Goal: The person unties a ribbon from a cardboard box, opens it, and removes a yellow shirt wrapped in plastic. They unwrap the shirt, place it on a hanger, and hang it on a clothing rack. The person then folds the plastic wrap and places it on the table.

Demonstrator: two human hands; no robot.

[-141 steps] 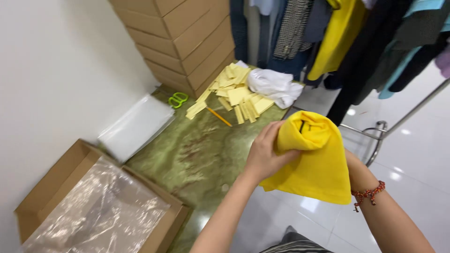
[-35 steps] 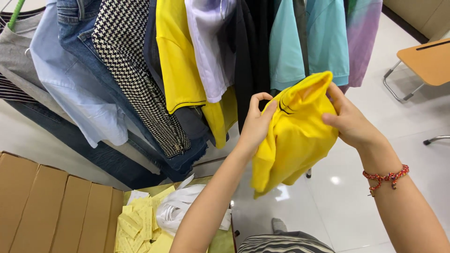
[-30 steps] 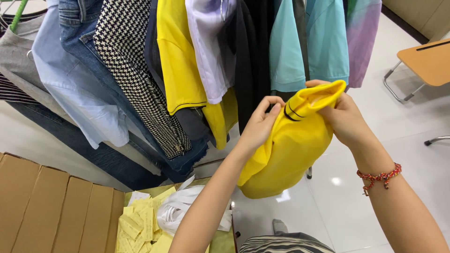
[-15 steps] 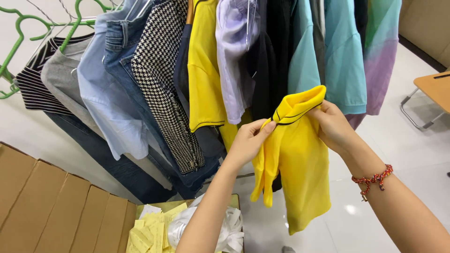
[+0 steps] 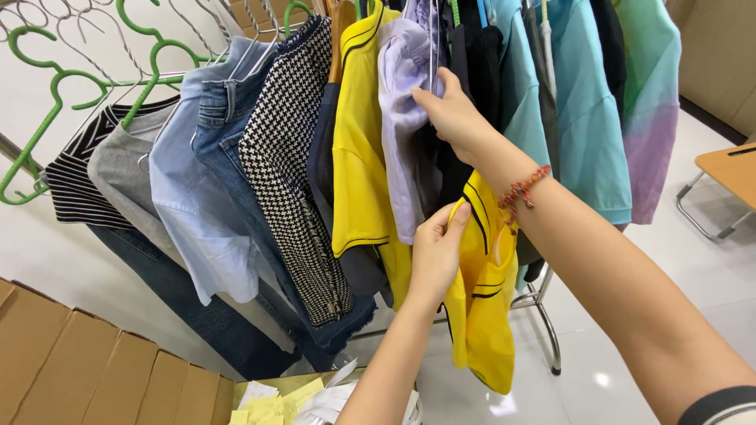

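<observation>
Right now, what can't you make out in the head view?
- Yellow shirt: upper part hidden behind the right hand's forearm; hanger unseen.
- Rack top: cut off by the upper edge.
- Left hand: fingertips tucked behind the collar.
- Yellow papers: cut off by the bottom edge.

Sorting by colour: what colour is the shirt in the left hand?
Yellow shirt with dark stripes, head view.

1. Both forearms were bare, no sleeves down to the wrists.
2. The right hand (image 5: 453, 118) had a thin red beaded string bracelet (image 5: 524, 189) looped round its wrist.
3. The left hand (image 5: 437, 252) wore nothing, no rings or watch.
4. A bit of black-and-white striped sleeve edge (image 5: 720, 405) showed at the right upper arm.
</observation>
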